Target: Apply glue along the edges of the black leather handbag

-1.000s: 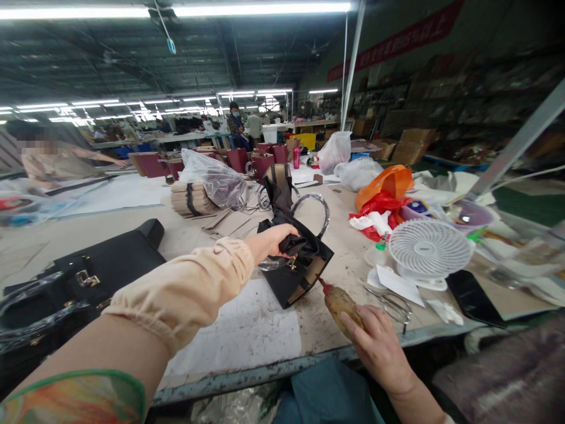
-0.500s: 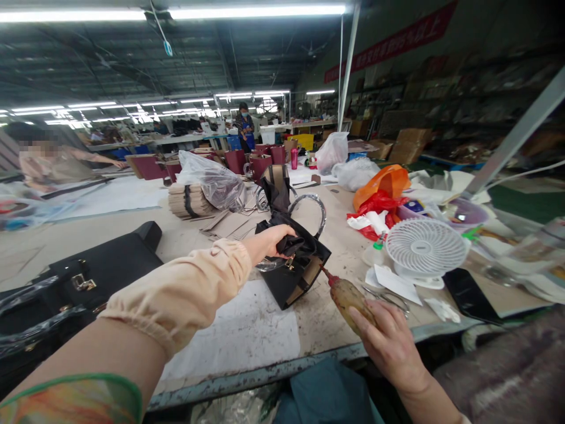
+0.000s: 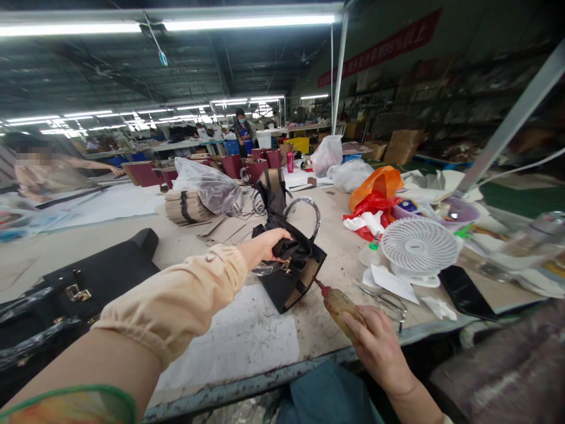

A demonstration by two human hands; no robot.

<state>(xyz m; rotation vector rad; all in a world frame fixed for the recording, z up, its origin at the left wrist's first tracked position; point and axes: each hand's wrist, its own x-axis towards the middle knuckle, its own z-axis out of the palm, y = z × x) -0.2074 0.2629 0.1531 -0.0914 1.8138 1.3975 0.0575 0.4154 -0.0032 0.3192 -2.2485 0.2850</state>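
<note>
Your left hand (image 3: 267, 246) grips the top flap of the small black handbag (image 3: 289, 271), which stands in the middle of the desk (image 3: 247, 335). Your right hand (image 3: 375, 347), nearer and to the right, is closed around a glue bottle (image 3: 338, 306), its red nozzle touching the handbag's near right edge. A white fan (image 3: 419, 247) sits further right.

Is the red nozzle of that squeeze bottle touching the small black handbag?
Cannot tell: in the head view the brown squeeze bottle's red tip ends right at the small black handbag's edge.

Glue bottle (image 3: 338, 305) tip — nearer handbag (image 3: 289, 274)
</note>
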